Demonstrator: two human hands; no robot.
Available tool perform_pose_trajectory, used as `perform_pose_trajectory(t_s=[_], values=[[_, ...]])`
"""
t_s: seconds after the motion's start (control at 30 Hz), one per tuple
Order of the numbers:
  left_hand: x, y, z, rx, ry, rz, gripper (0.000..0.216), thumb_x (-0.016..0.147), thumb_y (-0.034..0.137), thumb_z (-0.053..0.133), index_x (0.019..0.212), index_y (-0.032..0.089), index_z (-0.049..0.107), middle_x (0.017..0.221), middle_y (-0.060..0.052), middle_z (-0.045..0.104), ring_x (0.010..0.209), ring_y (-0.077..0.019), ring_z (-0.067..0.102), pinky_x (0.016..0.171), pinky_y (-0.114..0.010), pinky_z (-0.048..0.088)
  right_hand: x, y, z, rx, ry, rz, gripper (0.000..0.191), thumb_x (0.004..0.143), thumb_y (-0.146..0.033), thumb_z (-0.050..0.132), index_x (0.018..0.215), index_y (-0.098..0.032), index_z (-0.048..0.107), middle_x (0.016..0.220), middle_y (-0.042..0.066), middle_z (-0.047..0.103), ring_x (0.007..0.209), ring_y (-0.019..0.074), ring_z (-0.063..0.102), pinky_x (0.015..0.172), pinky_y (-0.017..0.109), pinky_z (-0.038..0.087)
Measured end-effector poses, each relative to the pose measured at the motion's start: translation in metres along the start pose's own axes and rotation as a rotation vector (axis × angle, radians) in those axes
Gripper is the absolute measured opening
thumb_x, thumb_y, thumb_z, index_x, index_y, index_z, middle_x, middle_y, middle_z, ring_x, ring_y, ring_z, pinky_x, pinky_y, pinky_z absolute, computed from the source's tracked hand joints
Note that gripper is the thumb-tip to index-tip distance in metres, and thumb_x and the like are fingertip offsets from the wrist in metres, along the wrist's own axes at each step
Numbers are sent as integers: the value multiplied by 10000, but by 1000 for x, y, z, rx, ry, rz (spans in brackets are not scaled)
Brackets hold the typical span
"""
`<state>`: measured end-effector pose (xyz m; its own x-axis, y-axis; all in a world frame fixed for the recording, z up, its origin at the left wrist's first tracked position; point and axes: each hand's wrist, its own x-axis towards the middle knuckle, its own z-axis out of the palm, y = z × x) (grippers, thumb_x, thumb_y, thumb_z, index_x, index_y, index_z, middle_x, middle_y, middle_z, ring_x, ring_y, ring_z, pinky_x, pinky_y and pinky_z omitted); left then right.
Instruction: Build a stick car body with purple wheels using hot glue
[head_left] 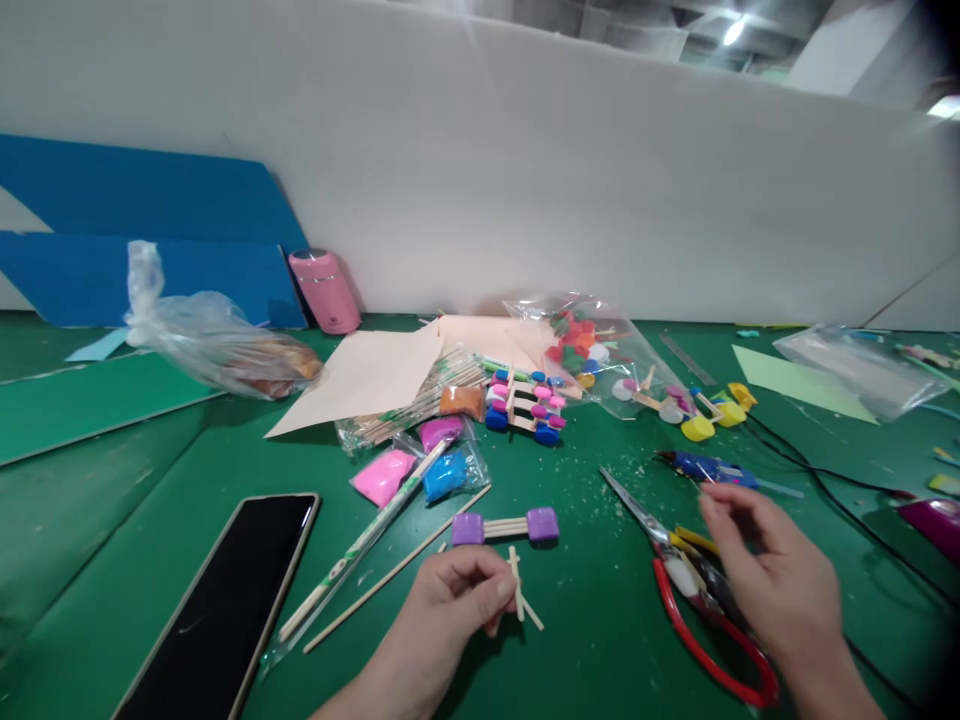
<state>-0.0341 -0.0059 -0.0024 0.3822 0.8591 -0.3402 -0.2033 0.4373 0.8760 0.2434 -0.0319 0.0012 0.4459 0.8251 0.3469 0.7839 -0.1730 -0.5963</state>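
My left hand (454, 600) is closed in a pinch on a few short wooden sticks (519, 592) just above the green table. Right beyond it lies a small piece made of two purple caps joined by sticks (505, 527). My right hand (765, 570) hovers over the red-handled scissors (694, 590), fingers loosely curled with the fingertips together; I cannot make out anything in them. A blue glue gun (709, 468) lies just beyond that hand.
A black phone (225, 610) lies at the front left. Long wooden skewers (390, 570), clay packets (420, 465), a finished cap-and-stick model (525, 405), bags of caps (592, 350), paper sheets (375, 375), a pink bottle (326, 290) and black cables (825, 480) crowd the table.
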Motion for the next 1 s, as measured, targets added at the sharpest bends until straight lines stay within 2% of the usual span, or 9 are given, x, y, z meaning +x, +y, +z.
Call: perform_pose_trajectory(t_s=[0.07,0.17,0.3,0.43,0.6,0.7,0.8,0.87,1.0], values=[[0,3,2,-16,30,-8,186,670,261,671,554,129,612,526,2,543,489,-86,394,483,-209,293,5,34,-10,-191,51,32,311,766,-416,498,958,-182,568,863,79,594,738,235,569,624,329,458],[-1,9,5,-62,68,-12,176,655,253,685,553,127,617,521,4,543,483,-80,387,481,-205,288,9,70,-18,-347,35,7,434,729,-440,490,1024,-125,538,893,127,581,809,280,563,602,349,461],[-2,15,5,-168,109,31,154,670,230,683,580,125,615,533,13,532,501,-75,397,499,-200,304,13,90,-19,-400,-60,23,465,699,-425,487,1036,-108,525,874,137,593,849,307,563,657,383,464],[4,22,3,-304,180,101,134,662,220,690,604,123,617,543,12,540,500,-71,405,517,-200,327,22,98,-16,-356,-180,123,434,660,-383,495,993,-107,519,906,150,593,887,317,568,729,408,454],[13,25,3,-371,178,127,134,647,218,699,600,127,612,543,17,541,491,-68,407,516,-197,330,33,100,-17,-312,-237,250,384,616,-378,535,911,-133,533,793,118,607,747,304,612,674,402,468],[12,20,5,-364,142,91,144,653,215,696,588,123,607,529,14,539,487,-71,410,520,-201,328,38,96,-21,-282,-244,346,258,594,-398,561,748,-192,549,632,73,587,638,318,598,611,437,455],[9,12,6,-366,95,49,154,663,204,692,576,118,598,518,12,538,481,-68,408,509,-196,310,38,88,-28,-188,-251,424,186,609,-396,544,642,-213,532,564,72,575,623,323,587,600,445,454],[7,9,7,-377,61,23,151,668,194,691,579,116,597,522,12,541,482,-63,406,502,-189,295,34,79,-33,-83,-264,460,200,634,-400,524,678,-206,540,605,80,606,645,306,601,600,417,476],[5,7,8,-394,20,-6,143,689,181,677,591,114,598,540,9,547,495,-60,407,502,-181,284,17,49,-44,218,-318,498,320,714,-436,484,907,-188,543,762,65,647,691,229,629,590,311,515]])
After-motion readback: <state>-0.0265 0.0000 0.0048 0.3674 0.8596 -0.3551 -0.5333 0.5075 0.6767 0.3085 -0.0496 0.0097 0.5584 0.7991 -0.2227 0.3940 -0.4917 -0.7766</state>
